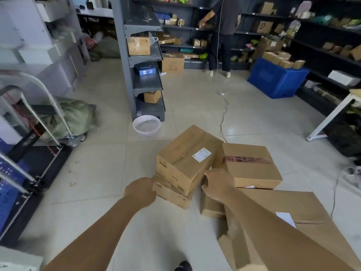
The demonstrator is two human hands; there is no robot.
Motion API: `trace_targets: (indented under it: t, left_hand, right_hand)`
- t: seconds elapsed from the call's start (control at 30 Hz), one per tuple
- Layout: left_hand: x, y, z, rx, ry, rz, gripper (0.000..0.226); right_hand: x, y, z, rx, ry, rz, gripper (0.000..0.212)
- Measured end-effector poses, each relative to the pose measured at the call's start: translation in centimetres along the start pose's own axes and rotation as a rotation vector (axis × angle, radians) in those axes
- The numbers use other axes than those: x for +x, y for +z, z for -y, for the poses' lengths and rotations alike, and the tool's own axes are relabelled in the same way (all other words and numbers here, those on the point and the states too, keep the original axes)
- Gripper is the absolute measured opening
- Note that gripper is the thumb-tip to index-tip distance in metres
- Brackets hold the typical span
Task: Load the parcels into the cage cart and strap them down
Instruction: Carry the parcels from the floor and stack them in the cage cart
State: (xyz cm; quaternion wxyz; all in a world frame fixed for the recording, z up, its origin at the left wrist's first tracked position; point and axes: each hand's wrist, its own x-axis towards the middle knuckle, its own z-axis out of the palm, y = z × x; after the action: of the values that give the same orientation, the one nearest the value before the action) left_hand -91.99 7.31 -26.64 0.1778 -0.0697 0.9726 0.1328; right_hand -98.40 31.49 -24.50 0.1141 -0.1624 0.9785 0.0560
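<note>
Cart (46,167) sits at far left on the floor, deck low, rails up; no cardboard parcels visible on it yet. The parcels are all on the floor, centre to right, well apart from the cart.

Left hand (139,192) is at the left end of the stack, touching where the flat parcel (172,194) meets the top parcel (187,157). Its fingers are hidden behind the hand, so we can't tell if there's a grip.

The top parcel is tilted, propped on the flat one and leaning toward the taped parcel (252,165).

Right hand (218,183) is at the top parcel's right end, in the gap beside the taped parcel. Its fingers curl down out of sight, so we can't tell the hold there either.

Step in hand, we reckon: lifting the top parcel.
- get both palms under opposite bottom edges, not just the sides
- level it before lifting, or it may slide off the flat one
- swing left to the cart and set it against the rails

The big parcel (304,208) lies under the right forearm, so we lift clear of it.
</note>
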Motion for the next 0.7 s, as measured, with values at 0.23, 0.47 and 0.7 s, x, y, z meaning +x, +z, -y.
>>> trace_targets:
  t: [0.23,0.47,0.7]
  left_hand:
    - [10.8,-0.6,-3.4,-0.107,-0.083,0.028,0.037]
    - [20.9,-0.4,-5.2,-0.211,-0.142,0.104,0.032]
    - [31.3,1.4,-5.0,-0.422,-0.302,0.212,0.034]
  right_hand:
    - [11.1,-0.3,-6.2,0.003,0.032,0.085,0.036]
    - [22.1,0.3,-10.7,0.000,0.084,0.174,0.038]
    - [33.7,2.9,-13.9,0.051,0.141,0.276,0.038]
